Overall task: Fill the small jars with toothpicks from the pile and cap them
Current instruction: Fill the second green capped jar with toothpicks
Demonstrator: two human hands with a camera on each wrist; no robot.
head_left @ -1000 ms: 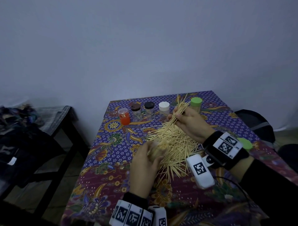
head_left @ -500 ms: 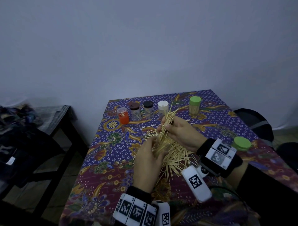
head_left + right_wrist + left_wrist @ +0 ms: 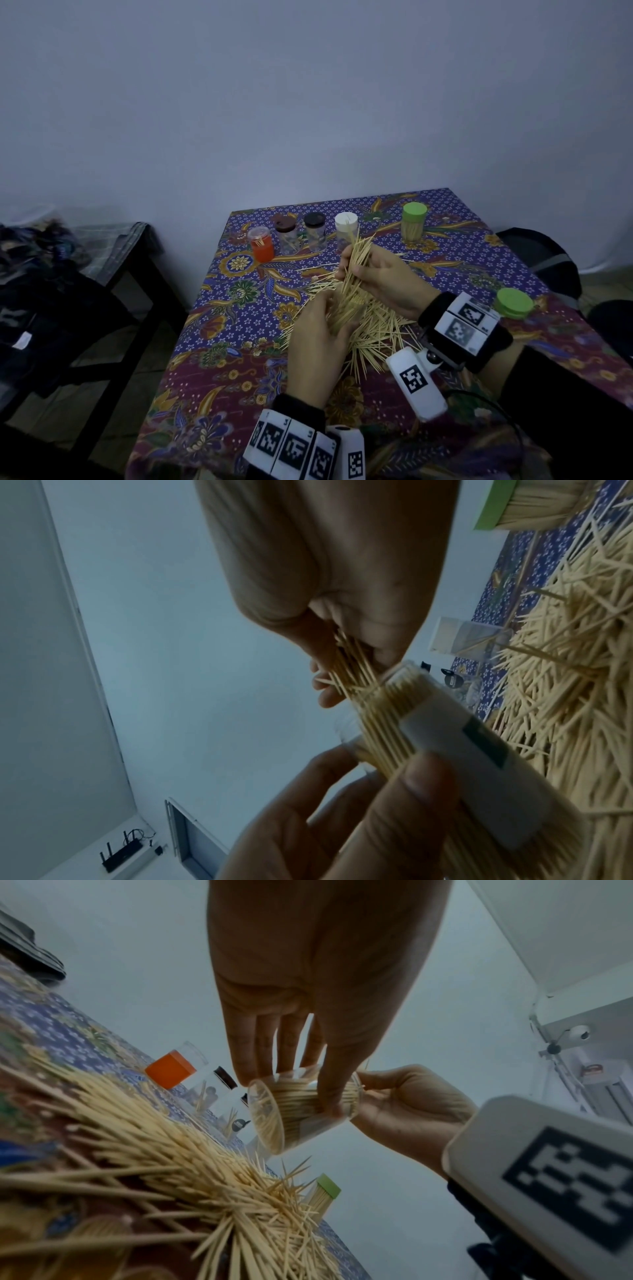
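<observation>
My left hand [image 3: 327, 313] grips a clear jar [image 3: 301, 1112], tilted above the toothpick pile [image 3: 376, 329] and packed with toothpicks. Just beyond it, my right hand [image 3: 354, 272] pinches a bundle of toothpicks [image 3: 356, 255] whose lower ends enter the jar's mouth [image 3: 387, 685]. In the head view the jar is mostly hidden behind my left fingers. A loose green cap [image 3: 514, 303] lies at the table's right side.
Along the table's far edge stand an orange jar [image 3: 262, 245], a brown-capped jar [image 3: 286, 233], a black-capped jar [image 3: 315, 231], a white-capped jar [image 3: 346, 226] and a full green-capped jar [image 3: 413, 222]. A dark side table [image 3: 113, 260] stands left, a dark bag [image 3: 541, 260] right.
My right hand carried the bundle from near the green-capped jar back towards me. My left hand lifted the jar, and the bundle's ends now meet its mouth.
</observation>
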